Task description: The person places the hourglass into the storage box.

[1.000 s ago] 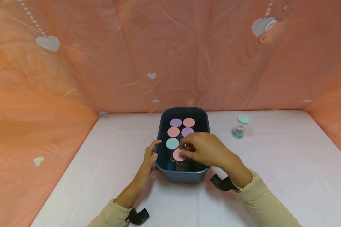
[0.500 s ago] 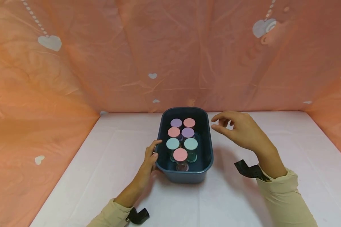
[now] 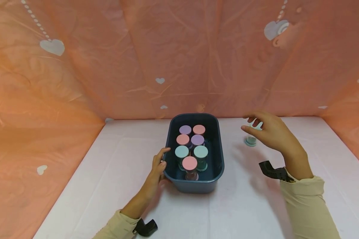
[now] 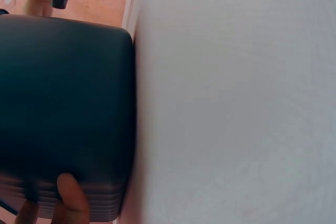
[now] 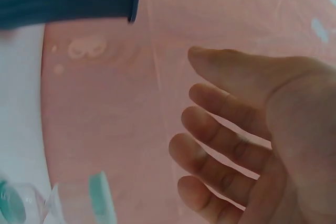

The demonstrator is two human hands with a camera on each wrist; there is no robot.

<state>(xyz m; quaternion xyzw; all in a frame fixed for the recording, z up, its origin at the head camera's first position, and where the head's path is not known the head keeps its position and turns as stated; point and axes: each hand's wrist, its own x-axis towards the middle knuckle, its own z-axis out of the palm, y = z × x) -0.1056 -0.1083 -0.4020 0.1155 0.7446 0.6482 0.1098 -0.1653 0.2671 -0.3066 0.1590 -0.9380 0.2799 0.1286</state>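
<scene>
My left hand (image 3: 155,167) holds the left side of a dark blue bin (image 3: 197,186), one fingertip over the rim and the thumb against the outer wall (image 4: 63,98). Inside the bin stand several sand timers with purple, pink and teal caps; a pink one (image 3: 189,162) is frontmost. My right hand (image 3: 270,131) is in the air right of the bin, fingers spread and bent, holding nothing. Behind it in the head view is a lone teal sand timer (image 3: 251,141), partly hidden by the hand. The right wrist view shows this timer's teal cap (image 5: 101,198), apart from the fingertips.
A white cloth (image 3: 116,142) covers the table. Orange-pink sheeting (image 3: 182,56) with pale hearts hangs behind it and at both sides. The bin stands near mid-table, with its far end close to the back sheeting. A black wrist camera (image 3: 273,171) sticks out below the right hand.
My right hand has let go of the pink-capped sand timer in the bin and moved right, over to the lone teal timer. My left hand has stayed at the bin.
</scene>
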